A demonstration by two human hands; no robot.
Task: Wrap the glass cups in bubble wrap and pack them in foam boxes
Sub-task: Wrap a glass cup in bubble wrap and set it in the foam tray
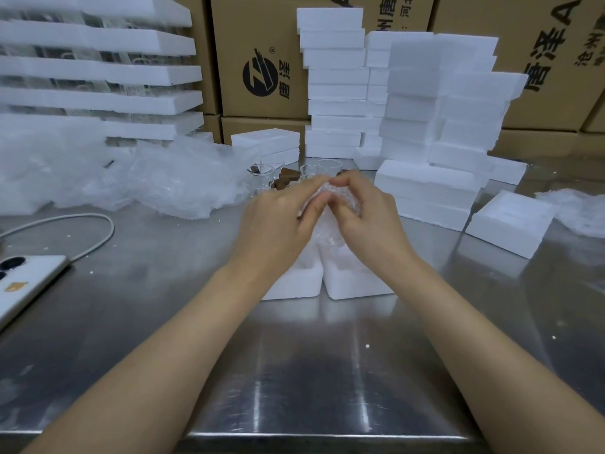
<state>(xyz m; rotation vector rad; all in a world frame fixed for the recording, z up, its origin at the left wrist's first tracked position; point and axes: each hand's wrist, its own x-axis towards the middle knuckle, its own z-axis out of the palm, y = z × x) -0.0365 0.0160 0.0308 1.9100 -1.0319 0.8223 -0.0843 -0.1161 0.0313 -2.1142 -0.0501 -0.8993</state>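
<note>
Table (pixel 311 371): brushed steel top, scuffed; pale streaks of reflected light run toward front edge. White crumbs (pixel 367 346) scattered over top. Cartons (pixel 262 103): brown cardboard, stacked close, filling view behind back edge; black round logo and Chinese print on faces. Phone (pixel 26 286): white, at left edge, camera side up. Cable (pixel 98 224): white, looped in from left edge, running toward phone.
</note>
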